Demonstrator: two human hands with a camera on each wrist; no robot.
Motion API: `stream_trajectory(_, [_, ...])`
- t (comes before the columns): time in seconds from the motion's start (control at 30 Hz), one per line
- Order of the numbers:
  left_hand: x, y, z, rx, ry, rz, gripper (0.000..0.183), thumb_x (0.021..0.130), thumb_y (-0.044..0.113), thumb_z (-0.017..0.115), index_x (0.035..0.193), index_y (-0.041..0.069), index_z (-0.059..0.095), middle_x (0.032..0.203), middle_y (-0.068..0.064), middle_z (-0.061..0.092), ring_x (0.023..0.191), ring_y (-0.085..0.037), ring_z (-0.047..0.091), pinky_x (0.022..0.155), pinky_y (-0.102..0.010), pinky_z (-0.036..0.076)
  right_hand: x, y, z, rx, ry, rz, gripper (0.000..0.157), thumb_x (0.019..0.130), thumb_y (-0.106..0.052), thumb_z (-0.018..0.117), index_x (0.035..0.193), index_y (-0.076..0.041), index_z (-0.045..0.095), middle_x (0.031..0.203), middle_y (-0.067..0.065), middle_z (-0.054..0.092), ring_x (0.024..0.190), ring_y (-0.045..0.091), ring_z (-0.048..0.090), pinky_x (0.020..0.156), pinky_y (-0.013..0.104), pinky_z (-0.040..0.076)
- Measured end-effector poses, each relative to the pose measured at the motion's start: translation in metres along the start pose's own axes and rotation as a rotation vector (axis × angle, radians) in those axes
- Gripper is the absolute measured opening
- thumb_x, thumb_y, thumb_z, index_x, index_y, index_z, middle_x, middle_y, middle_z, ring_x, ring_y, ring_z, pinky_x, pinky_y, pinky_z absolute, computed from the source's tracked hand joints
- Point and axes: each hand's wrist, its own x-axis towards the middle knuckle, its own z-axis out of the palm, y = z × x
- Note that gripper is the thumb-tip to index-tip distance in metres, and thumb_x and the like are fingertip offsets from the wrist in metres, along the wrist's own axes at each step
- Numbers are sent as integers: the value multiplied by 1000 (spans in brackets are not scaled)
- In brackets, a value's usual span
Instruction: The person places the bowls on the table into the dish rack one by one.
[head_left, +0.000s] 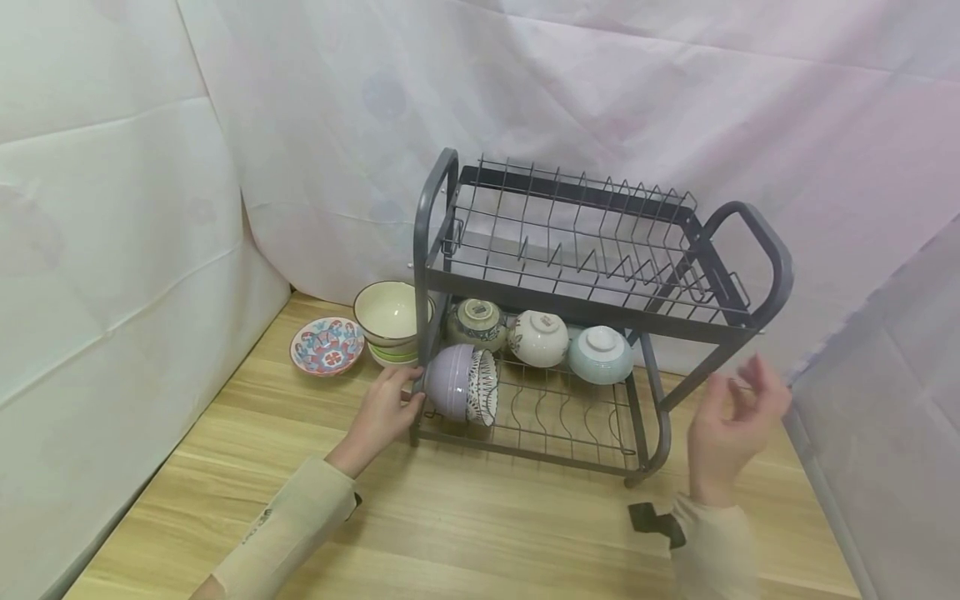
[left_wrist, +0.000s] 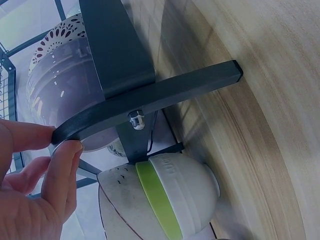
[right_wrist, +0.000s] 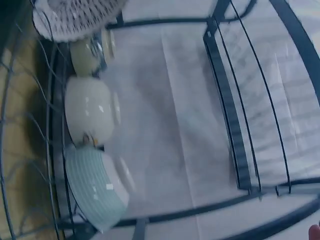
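Note:
A dark two-tier dish rack (head_left: 525, 454) stands on the wooden table. My left hand (head_left: 386, 410) pinches its front left leg; in the left wrist view the fingers (left_wrist: 65, 175) lie on both sides of the bent tube. Right beside that hand, a purple bowl (head_left: 447, 383) lies on its side on the lower tier, with a patterned white bowl (head_left: 483, 387) nested against it. My right hand (head_left: 731, 429) hovers to the right of the rack, fingers loosely bent, holding nothing. Only a fingertip of it shows in the right wrist view.
Along the lower tier's back sit a dark patterned bowl (head_left: 477, 325), a white bowl (head_left: 538, 339) and a light blue bowl (head_left: 602, 356), bases up. Left of the rack are stacked bowls (head_left: 390, 312) and a red-and-blue plate (head_left: 327, 346). White cloth (head_left: 570, 92) hangs behind.

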Motion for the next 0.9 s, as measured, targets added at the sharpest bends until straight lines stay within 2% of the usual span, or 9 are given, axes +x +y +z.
stream_trajectory(0.07, [0,0,0,2,2,1,32,75,-5,65,106,-7,58,111,-22,55,72,-26,65,59,-19,54,10,4,-4,-83,59,24,40,82,7,51,121,-2,51,111,-3,46,105,15,46,87,24,45])
stream_trajectory(0.13, [0,0,0,4,1,-1,32,75,-5,65,106,-7,58,111,-22,55,72,-26,65,59,-20,54,17,10,-7,-155,49,67,40,84,2,51,124,-6,50,114,-1,47,106,13,47,87,23,45])
stream_trajectory(0.27, [0,1,0,10,-2,-2,32,75,-4,65,106,-6,58,111,-22,55,73,-26,65,58,-20,54,25,21,-9,-249,-84,97,38,89,-7,50,128,-8,49,119,3,52,107,10,50,89,23,46])
stream_trajectory(0.33, [0,0,0,8,0,0,32,75,-4,65,106,-6,58,110,-22,55,73,-26,65,59,-20,54,27,26,-9,-269,-142,81,36,91,-8,49,127,-8,51,118,4,55,106,8,52,89,24,48])
stream_trajectory(0.4, [0,0,1,7,6,2,32,75,-5,65,106,-6,58,110,-21,56,72,-26,65,59,-20,55,27,29,-7,-281,-165,56,33,91,-9,49,125,-9,54,115,3,57,103,5,53,85,21,49])
stream_trajectory(0.5, [0,0,1,7,12,6,32,75,-5,65,106,-6,59,109,-21,56,72,-26,65,59,-20,55,28,34,-6,-261,-158,27,30,91,-8,50,120,-7,57,107,0,62,95,0,55,79,15,49])
stream_trajectory(0.7, [-1,1,1,21,1,5,32,75,-4,65,107,-6,58,108,-21,56,73,-26,65,59,-20,54,33,45,-9,-140,-163,31,28,87,-4,56,114,0,59,89,-19,61,78,-3,59,69,8,48])
stream_trajectory(0.9, [-1,2,0,59,-13,15,33,76,-3,66,108,-6,58,109,-22,56,77,-27,65,61,-23,55,36,40,-11,-52,-193,51,28,84,-2,60,112,2,59,83,-20,62,73,-3,59,66,8,49])
